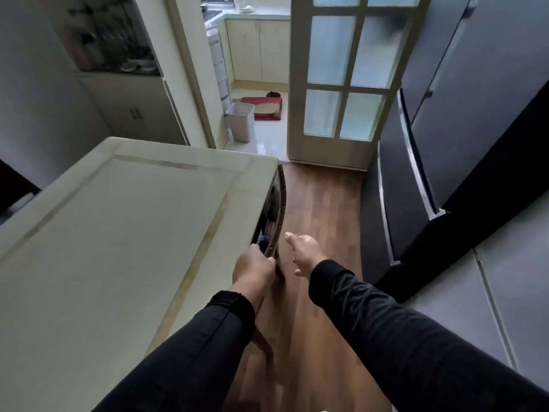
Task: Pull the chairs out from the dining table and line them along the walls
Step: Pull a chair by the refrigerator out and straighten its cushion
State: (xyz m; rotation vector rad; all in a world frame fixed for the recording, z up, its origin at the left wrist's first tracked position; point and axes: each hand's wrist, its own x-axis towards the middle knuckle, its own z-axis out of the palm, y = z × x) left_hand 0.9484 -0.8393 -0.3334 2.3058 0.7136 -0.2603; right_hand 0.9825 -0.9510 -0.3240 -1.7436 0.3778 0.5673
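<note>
A pale dining table (124,221) fills the left of the view. A dark wooden chair (277,209) is tucked under its right side, with only the curved backrest showing along the table edge. My left hand (254,267) is closed around the near end of that backrest. My right hand (304,252) hovers just to the right of the backrest, fingers spread, holding nothing. One chair leg (264,343) shows below my left forearm. The seat is hidden under the table.
Wood flooring (323,197) runs between the table and a grey panelled wall (445,144) on the right. A glazed door (344,81) stands open ahead, with a kitchen, a grey bin (240,120) and a red mat (266,107) beyond. A cabinet (130,105) stands behind the table.
</note>
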